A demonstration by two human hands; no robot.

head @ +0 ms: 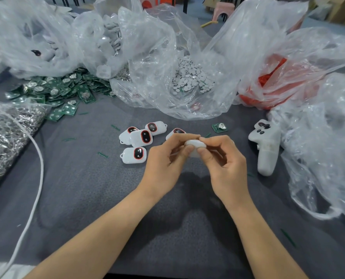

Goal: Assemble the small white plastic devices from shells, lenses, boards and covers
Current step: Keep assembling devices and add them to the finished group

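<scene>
— White plastic device [194, 147]: how is it held?

— It is pinched from both sides. The left hand [167, 158] is held above the grey table mat [87, 188] with the wrist bent upward. Its thumb and forefinger are closed on the left end of the device. The right hand [222, 164] is set opposite, with thumb and forefinger closed on the right end and the other fingers curled below. Both forearms are extended from the lower edge of the view and converge toward the centre.

— Where is the device located relative to the hands?

— It is carried between the fingertips of the two hands, clear of the mat. A rounded white edge is turned toward the camera. Whether its parts are fully seated cannot be determined.

— What is positioned around the hands?

— Finished devices [141, 137] with red-ringed dark windows are grouped on the mat just beyond and left of the left hand. One of them is partly hidden behind the fingers. A single green board [220, 127] is placed beyond the right hand. A white controller [266, 146] is laid on the mat to the right. Loose green boards [63, 87] are piled at far left.
</scene>
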